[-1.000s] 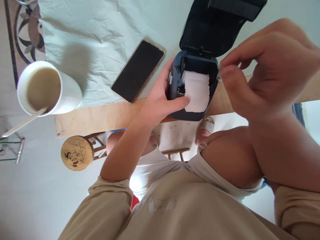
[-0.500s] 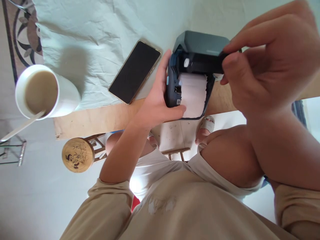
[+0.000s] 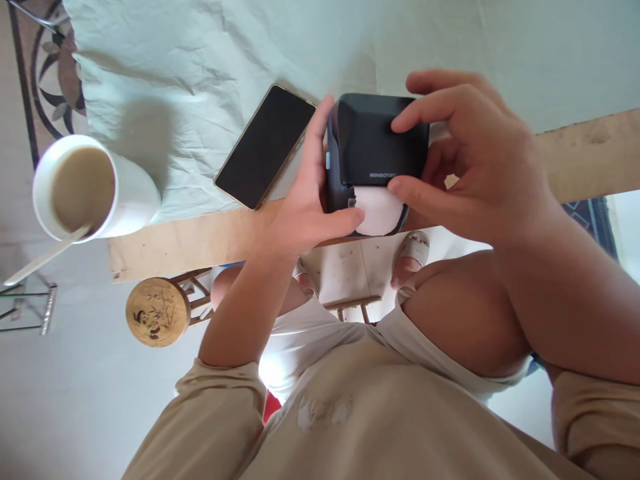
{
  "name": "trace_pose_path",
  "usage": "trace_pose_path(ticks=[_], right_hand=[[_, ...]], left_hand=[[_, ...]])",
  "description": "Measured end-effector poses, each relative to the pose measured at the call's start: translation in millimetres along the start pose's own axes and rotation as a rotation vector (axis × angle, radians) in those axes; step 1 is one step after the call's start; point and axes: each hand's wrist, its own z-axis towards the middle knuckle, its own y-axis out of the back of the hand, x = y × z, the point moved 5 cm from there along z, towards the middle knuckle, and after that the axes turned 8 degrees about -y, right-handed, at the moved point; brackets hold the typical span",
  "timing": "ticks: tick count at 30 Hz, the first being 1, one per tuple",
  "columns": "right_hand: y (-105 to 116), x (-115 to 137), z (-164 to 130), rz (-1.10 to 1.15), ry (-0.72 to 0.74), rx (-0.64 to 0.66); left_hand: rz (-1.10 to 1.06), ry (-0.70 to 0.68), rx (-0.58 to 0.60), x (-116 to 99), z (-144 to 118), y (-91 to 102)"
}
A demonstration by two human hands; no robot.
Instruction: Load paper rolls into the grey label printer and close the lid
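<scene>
Printer [image 3: 336,190] sits just right of centre in the frame, its lower end level with the near edge of the wooden board [image 3: 190,248]; whether it rests there or is held above cannot be told. Black lid [image 3: 373,147] lies down over the upper part (lettering reads NIIMBOT; latching not visible). White paper [image 3: 377,210] projects below the lid's lower edge, towards the board's rim.

Left hand [image 3: 313,207]: closed about the printer's left side, fingers along the flank, thumb bent over the lower front onto the paper. Right hand [image 3: 475,157]: half open, fingers loosely spread; index fingertip on the lid, thumb at its lower edge, the others partly hidden beyond the printer's right side. Firmness of contact cannot be told.

Room about the work: pale cloth [image 3: 210,60] stretches from the printer's top to the upper border and into the upper right. To the left, the gap is tight: phone [image 3: 265,147] lies diagonally, its upper right corner just beside the left fingers. Cup [image 3: 140,193] with a brownish drink stands well apart at far left, its spoon [image 3: 47,257] pointing lower left. Round stool [image 3: 156,312] is below the board's edge, lower left.
</scene>
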Motion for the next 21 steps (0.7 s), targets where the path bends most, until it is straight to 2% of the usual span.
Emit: trace_pose_path(ticks=[2, 6, 10, 15, 21], right_hand=[[-3.8, 1.9, 0.2, 0.058, 0.020, 0.030], [-9.4, 0.1, 1.9, 0.181, -0.042, 0.035], [-11.5, -5.5, 3.4, 0.218, -0.132, 0.046], [-11.0, -6.5, 4.6, 0.217, -0.135, 0.065], [-12.3, -3.5, 5.0, 0.197, -0.138, 0.080]], left_hand=[[-0.014, -0.063, 0.060, -6.3, -2.5, -6.9], [0.048, 0.086, 0.018, -13.8, -7.5, -9.9], [0.081, 0.110, 0.035, -20.6, -9.0, -13.0], [0.004, -0.028, 0.038, -9.6, -4.3, -8.6], [-0.035, -0.027, 0.065, 0.2, 0.2, -2.0]])
